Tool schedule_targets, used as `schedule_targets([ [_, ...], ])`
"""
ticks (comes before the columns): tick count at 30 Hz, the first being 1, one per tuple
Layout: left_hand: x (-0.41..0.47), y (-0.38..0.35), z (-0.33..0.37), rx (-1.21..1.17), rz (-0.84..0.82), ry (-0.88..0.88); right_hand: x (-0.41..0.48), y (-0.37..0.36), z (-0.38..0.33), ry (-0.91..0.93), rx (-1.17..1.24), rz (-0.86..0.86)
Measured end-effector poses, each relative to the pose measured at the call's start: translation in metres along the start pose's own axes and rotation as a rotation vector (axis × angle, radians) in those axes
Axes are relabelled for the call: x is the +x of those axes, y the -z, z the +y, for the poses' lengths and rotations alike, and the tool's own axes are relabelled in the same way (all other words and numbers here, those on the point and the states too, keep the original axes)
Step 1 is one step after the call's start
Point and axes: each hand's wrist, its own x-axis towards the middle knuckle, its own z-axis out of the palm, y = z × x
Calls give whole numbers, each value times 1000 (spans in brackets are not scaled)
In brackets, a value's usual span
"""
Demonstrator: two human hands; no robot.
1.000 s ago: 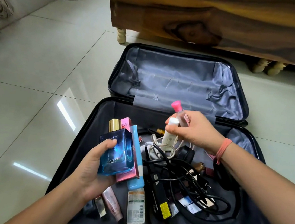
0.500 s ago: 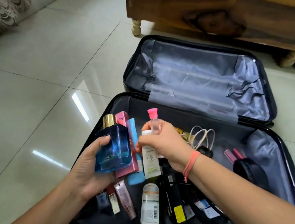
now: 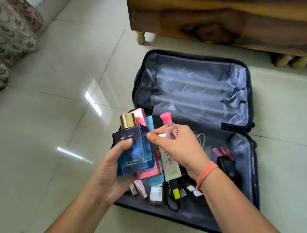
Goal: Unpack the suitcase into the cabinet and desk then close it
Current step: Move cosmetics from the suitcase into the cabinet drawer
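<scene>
As right hand [image 3: 179, 148], clutching bottles [image 3: 172, 169], has reached cologne box [image 3: 135, 152] | left hand [image 3: 111, 171] grips it

The black suitcase [image 3: 194, 86] lies open flat, toiletries [image 3: 156, 192] in its near half, blue cologne bottle [image 3: 135, 152] held above.

Patterned fabric [image 3: 6, 38] borders the glossy tiled floor [image 3: 40, 141].

Soft, bright daylight is filling the scene. White glare patches are reflecting off the glossy floor tiles [image 3: 93, 98] at centre left. Motion blur is smearing the suitcase [image 3: 194, 86] rim right of centre. Wide-angle distortion is bending tile lines near the edges. Dark shadow is pooling beneath the wooden furniture [image 3: 236, 20] at the top.
</scene>
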Motion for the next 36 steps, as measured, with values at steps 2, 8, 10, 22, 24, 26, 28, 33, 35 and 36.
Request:
schedule_targets([
  [2,-38,-32,26,28,15,-1,-32,9,-44,18,-63,35],
  [8,-184,-171,110,120,-19,13,-158,80,-216,84,-239,75],
  [10,-224,-221,136,154,-34,18,-197,110,-279,67,-283,90],
  [22,-421,-477,220,339,-374,328,-455,270,-471,-109,177,535],
  [24,-439,-502,204,380,-428,414,-499,283,-471,-104,287,628],
  [26,-451,-533,185,418,-521,502,-537,298,-469,-108,364,759],
  [28,-467,-565,156,478,-623,589,-579,314,-459,-122,478,901],
  [33,-532,-618,56,712,-821,749,-696,340,-400,-150,744,1192],
  [35,-559,-637,17,784,-872,799,-740,350,-377,-157,828,1278],
  [36,-574,-648,-7,818,-888,821,-766,357,-364,-150,859,1330],
])
